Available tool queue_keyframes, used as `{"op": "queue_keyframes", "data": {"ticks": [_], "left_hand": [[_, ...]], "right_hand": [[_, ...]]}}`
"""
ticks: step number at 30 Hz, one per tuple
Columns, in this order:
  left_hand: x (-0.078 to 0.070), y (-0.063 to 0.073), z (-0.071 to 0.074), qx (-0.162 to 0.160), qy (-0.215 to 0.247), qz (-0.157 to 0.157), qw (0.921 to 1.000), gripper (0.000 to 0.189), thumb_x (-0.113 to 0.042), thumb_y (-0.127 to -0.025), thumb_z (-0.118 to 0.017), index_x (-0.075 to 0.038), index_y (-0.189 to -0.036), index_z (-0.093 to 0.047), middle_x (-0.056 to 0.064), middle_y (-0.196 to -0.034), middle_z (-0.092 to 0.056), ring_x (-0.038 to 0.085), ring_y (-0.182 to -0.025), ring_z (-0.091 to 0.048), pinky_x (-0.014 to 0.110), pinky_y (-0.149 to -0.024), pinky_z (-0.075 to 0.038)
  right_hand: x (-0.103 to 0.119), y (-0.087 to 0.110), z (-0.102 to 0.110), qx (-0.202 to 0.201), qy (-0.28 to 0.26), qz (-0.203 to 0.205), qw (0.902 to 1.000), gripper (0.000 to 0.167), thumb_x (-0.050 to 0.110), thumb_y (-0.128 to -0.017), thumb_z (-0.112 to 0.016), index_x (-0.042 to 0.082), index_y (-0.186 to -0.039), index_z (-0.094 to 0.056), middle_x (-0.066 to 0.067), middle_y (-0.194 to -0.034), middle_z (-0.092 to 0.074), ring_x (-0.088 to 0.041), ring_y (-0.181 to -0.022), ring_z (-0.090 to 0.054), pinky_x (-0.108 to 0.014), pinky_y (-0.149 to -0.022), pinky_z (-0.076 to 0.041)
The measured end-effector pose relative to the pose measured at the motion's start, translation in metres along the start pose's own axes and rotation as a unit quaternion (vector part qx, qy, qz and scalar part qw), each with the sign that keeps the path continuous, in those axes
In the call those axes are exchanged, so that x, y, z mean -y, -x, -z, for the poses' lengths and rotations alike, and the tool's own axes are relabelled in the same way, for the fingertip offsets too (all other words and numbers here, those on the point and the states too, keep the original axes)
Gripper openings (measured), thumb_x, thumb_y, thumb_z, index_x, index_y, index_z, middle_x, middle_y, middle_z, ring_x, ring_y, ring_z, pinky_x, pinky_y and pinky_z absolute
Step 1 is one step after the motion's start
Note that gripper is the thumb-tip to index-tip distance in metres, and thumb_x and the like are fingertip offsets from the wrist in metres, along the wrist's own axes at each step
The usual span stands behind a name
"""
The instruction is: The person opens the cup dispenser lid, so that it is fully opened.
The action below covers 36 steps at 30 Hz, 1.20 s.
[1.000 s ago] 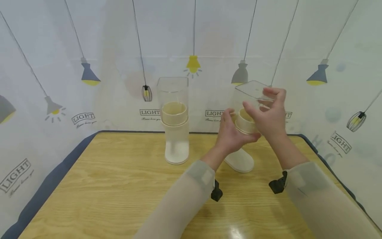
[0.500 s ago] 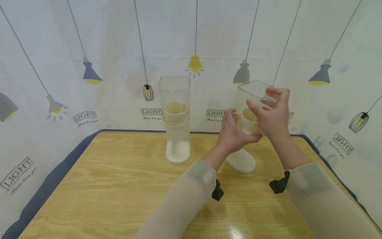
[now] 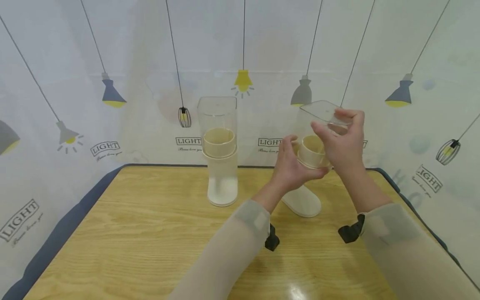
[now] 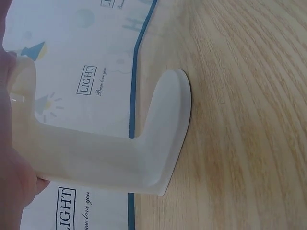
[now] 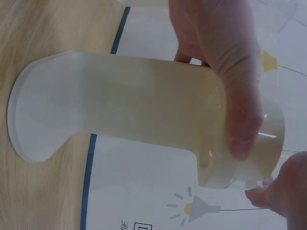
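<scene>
Toward the back right of the table stands a cream dispenser stand (image 3: 303, 203) with a flat, rounded base, and a clear container (image 3: 318, 109) rises from its cream collar (image 3: 312, 155). My left hand (image 3: 291, 168) grips the stand just around and below that collar; in the right wrist view its thumb (image 5: 242, 120) presses across the collar. Higher up, my right hand (image 3: 346, 146) holds the clear container near its open rim, thumb in front. The stand's base rests on the wood, as the left wrist view shows. Palms hide part of the collar and container wall.
A matching dispenser (image 3: 222, 171) with its own clear top stands upright to the left. The wooden table (image 3: 150, 229) has a dark blue edge (image 3: 165, 165) along the back. Behind it hangs a white sheet (image 3: 150, 83) printed with lamps.
The right hand and the clear container have shifted very slightly to the right over the last second. Both holds stay the same.
</scene>
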<state>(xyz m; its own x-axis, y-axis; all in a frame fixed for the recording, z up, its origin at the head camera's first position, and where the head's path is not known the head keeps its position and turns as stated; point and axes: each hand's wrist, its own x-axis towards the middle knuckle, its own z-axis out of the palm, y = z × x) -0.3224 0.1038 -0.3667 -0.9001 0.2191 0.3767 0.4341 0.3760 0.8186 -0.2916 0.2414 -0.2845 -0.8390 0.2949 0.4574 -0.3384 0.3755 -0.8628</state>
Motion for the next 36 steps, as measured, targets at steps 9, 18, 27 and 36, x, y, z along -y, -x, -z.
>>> {"op": "queue_keyframes", "data": {"ticks": [9,18,27,36], "left_hand": [[-0.002,0.000,0.001,0.008,0.007,0.006,0.9999,0.122,-0.049,-0.073,-0.102,-0.023,-0.164,-0.025,0.005,-0.157,-0.045,0.019,-0.131,-0.056,0.030,-0.099,-0.056],[-0.002,-0.002,0.002,0.015,0.004,-0.004,0.9999,0.123,-0.046,-0.073,-0.102,-0.023,-0.165,-0.024,0.006,-0.158,-0.045,0.019,-0.136,-0.056,0.030,-0.103,-0.056],[0.000,-0.004,0.008,0.021,0.026,-0.009,0.9994,0.123,-0.044,-0.073,-0.103,-0.022,-0.164,-0.024,0.007,-0.161,-0.044,0.022,-0.141,-0.056,0.033,-0.108,-0.055],[0.001,-0.001,0.010,0.035,0.022,-0.004,0.9991,0.124,-0.046,-0.075,-0.102,-0.023,-0.166,-0.021,0.007,-0.162,-0.044,0.020,-0.138,-0.057,0.034,-0.107,-0.056]], "right_hand": [[0.003,-0.001,0.002,0.007,0.011,0.008,0.9999,0.072,0.046,-0.092,-0.086,0.025,-0.146,-0.043,0.003,-0.159,-0.048,-0.023,-0.138,-0.059,-0.043,-0.115,-0.054],[0.012,-0.001,0.009,0.032,0.019,-0.010,0.9993,0.075,0.049,-0.092,-0.086,0.026,-0.147,-0.040,0.002,-0.164,-0.046,-0.028,-0.145,-0.057,-0.043,-0.114,-0.054],[0.026,-0.009,0.032,0.122,0.141,0.019,0.9824,0.094,0.057,-0.092,-0.084,0.028,-0.167,-0.035,-0.015,-0.174,-0.043,-0.044,-0.151,-0.054,-0.070,-0.114,-0.049],[0.034,-0.003,0.033,0.144,0.179,0.054,0.9718,0.093,0.054,-0.093,-0.085,0.027,-0.170,-0.040,-0.017,-0.173,-0.043,-0.047,-0.147,-0.056,-0.071,-0.111,-0.051]]}}
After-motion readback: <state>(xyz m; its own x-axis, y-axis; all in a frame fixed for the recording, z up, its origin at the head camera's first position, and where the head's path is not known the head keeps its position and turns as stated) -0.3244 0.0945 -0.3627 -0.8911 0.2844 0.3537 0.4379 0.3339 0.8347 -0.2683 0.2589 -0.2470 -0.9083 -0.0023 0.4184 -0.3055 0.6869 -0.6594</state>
